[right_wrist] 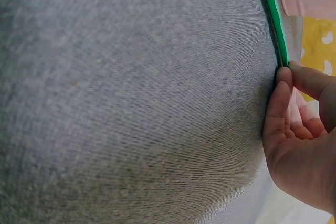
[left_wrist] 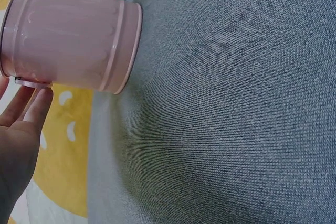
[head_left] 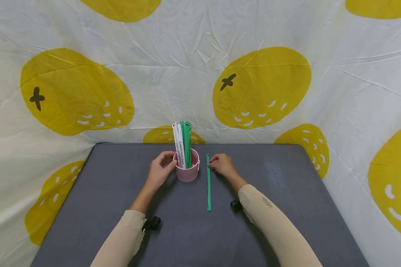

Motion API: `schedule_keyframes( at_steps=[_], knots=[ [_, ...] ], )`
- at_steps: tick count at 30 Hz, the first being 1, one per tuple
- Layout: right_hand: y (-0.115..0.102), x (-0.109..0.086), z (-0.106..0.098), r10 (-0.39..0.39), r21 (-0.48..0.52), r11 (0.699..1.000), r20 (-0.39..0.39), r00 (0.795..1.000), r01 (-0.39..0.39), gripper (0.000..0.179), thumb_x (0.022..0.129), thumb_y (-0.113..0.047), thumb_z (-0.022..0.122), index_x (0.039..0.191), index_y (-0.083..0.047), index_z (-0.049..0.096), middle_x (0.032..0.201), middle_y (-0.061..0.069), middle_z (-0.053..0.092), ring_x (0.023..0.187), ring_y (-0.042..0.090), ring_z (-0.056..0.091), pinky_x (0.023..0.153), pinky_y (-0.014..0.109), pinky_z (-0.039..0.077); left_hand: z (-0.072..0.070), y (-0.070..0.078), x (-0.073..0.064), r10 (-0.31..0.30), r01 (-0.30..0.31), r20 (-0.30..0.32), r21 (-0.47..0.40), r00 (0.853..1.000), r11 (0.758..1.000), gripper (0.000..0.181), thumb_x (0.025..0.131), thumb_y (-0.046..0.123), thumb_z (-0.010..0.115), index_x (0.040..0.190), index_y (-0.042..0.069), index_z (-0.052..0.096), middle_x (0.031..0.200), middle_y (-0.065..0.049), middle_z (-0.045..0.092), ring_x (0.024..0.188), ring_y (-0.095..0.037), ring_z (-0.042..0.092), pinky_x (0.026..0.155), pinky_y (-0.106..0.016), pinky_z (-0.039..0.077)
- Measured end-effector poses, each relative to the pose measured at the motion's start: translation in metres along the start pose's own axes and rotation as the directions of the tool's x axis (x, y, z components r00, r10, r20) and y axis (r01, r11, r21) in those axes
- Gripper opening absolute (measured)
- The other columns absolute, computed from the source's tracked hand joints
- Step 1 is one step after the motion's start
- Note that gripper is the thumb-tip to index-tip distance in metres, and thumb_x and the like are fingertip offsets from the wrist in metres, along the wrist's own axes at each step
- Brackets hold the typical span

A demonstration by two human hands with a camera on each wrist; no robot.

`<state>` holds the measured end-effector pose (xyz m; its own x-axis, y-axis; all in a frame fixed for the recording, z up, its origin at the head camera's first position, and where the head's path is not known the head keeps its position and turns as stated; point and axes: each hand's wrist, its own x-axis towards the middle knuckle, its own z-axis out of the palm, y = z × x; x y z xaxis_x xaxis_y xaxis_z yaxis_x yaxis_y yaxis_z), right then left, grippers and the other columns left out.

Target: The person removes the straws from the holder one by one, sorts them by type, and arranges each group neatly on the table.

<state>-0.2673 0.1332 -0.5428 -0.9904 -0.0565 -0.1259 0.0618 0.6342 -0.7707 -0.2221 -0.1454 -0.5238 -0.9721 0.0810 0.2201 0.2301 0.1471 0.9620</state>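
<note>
A small pink metal bucket [head_left: 187,175] stands upright on the table, holding several long slim packets: white printed ones [head_left: 178,146] and green ones [head_left: 187,144]. My left hand [head_left: 161,168] holds the bucket's left side, thumb and fingers at its rim. In the left wrist view, fingertips [left_wrist: 42,100] touch the small handle on the bucket's side. Right of the bucket, another long slim green packet [head_left: 208,189] lies lengthwise on the table. My right hand [head_left: 222,165] pinches it near its far end between thumb and fingers, as the right wrist view shows closely.
The dark grey table [head_left: 187,237] ends at a back edge just beyond the bucket. Behind it hangs a white cloth [head_left: 173,89] printed with yellow fruit shapes. A black wrist camera [head_left: 152,223] sits on the left sleeve, another [head_left: 236,205] on the right.
</note>
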Motion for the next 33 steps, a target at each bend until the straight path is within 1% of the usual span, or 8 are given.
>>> schedule_keyframes(
  at_steps=[3, 9, 11, 15, 17, 25, 30, 33],
  knots=[
    [-0.001, 0.000, 0.001, 0.010, -0.009, 1.000, -0.015, 1.000, -0.010, 0.017, 0.083, -0.012, 0.084, 0.094, -0.002, 0.076, 0.074, 0.006, 0.076, 0.060, 0.009, 0.064, 0.054, 0.022, 0.050, 0.001, 0.001, 0.000, 0.020, -0.020, -0.003, 0.011, 1.000, 1.000, 0.035, 0.095, 0.010, 0.075, 0.127, -0.001, 0.065, 0.125, -0.022, 0.069, 0.117, -0.034, 0.066, 0.107, -0.050, 0.051],
    [-0.004, -0.002, 0.003, 0.020, -0.056, 0.998, -0.040, 0.999, -0.022, 0.018, 0.081, -0.014, 0.086, 0.093, -0.004, 0.077, 0.072, 0.004, 0.074, 0.063, 0.013, 0.065, 0.058, 0.023, 0.049, 0.000, -0.001, -0.001, 0.042, -0.042, -0.002, -0.003, 0.999, 0.999, 0.036, 0.094, 0.010, 0.076, 0.126, -0.002, 0.065, 0.124, -0.025, 0.068, 0.117, -0.041, 0.065, 0.107, -0.057, 0.050],
    [-0.005, -0.003, 0.003, 0.020, -0.065, 0.998, -0.047, 0.999, -0.023, 0.018, 0.080, -0.015, 0.087, 0.092, -0.005, 0.077, 0.072, 0.004, 0.074, 0.065, 0.014, 0.065, 0.060, 0.024, 0.050, 0.000, -0.001, -0.003, 0.032, -0.032, -0.005, 0.004, 0.999, 0.999, 0.036, 0.094, 0.010, 0.075, 0.126, -0.002, 0.065, 0.125, -0.024, 0.068, 0.118, -0.040, 0.066, 0.107, -0.051, 0.052],
    [-0.004, -0.004, 0.002, 0.012, -0.063, 0.998, -0.053, 0.999, -0.015, 0.020, 0.080, -0.017, 0.087, 0.092, -0.005, 0.077, 0.072, 0.003, 0.075, 0.067, 0.014, 0.066, 0.064, 0.025, 0.051, -0.001, -0.001, -0.004, 0.025, -0.025, -0.009, 0.021, 1.000, 0.999, 0.036, 0.095, 0.009, 0.075, 0.127, -0.001, 0.065, 0.126, -0.023, 0.068, 0.118, -0.038, 0.066, 0.102, -0.030, 0.055],
    [-0.002, -0.004, 0.002, 0.008, -0.042, 0.999, -0.051, 0.999, -0.010, 0.021, 0.081, -0.017, 0.087, 0.093, -0.004, 0.077, 0.074, 0.004, 0.076, 0.066, 0.012, 0.067, 0.064, 0.025, 0.051, -0.001, -0.001, -0.004, 0.027, -0.027, -0.010, 0.021, 1.000, 0.999, 0.036, 0.095, 0.010, 0.075, 0.127, 0.000, 0.065, 0.126, -0.022, 0.068, 0.118, -0.037, 0.066, 0.101, -0.027, 0.055],
    [0.006, -0.004, -0.002, 0.005, 0.097, 0.995, -0.007, 1.000, -0.004, 0.019, 0.085, -0.011, 0.084, 0.097, 0.000, 0.075, 0.082, 0.010, 0.079, 0.061, 0.008, 0.068, 0.058, 0.021, 0.053, 0.000, -0.003, -0.001, 0.029, -0.029, 0.001, 0.002, 1.000, 1.000, 0.037, 0.095, 0.006, 0.073, 0.130, -0.004, 0.063, 0.128, -0.026, 0.066, 0.120, -0.042, 0.064, 0.109, -0.057, 0.048],
    [0.009, -0.004, -0.004, -0.014, 0.129, 0.992, 0.020, 1.000, 0.011, 0.019, 0.087, -0.012, 0.082, 0.100, 0.001, 0.074, 0.083, 0.009, 0.079, 0.064, 0.009, 0.069, 0.060, 0.023, 0.056, 0.000, 0.000, 0.000, 0.015, -0.015, 0.013, -0.001, 1.000, 1.000, 0.039, 0.096, 0.001, 0.071, 0.132, -0.009, 0.060, 0.130, -0.031, 0.063, 0.123, -0.047, 0.061, 0.110, -0.061, 0.045],
    [0.010, -0.005, -0.006, -0.019, 0.162, 0.987, 0.027, 0.999, 0.015, 0.019, 0.088, -0.010, 0.081, 0.100, 0.003, 0.074, 0.083, 0.011, 0.078, 0.064, 0.011, 0.070, 0.061, 0.025, 0.058, 0.001, 0.011, -0.002, 0.015, -0.015, 0.023, -0.004, 1.000, 1.000, 0.038, 0.095, 0.000, 0.070, 0.130, -0.011, 0.060, 0.129, -0.032, 0.064, 0.121, -0.048, 0.061, 0.109, -0.062, 0.045]
  ],
)
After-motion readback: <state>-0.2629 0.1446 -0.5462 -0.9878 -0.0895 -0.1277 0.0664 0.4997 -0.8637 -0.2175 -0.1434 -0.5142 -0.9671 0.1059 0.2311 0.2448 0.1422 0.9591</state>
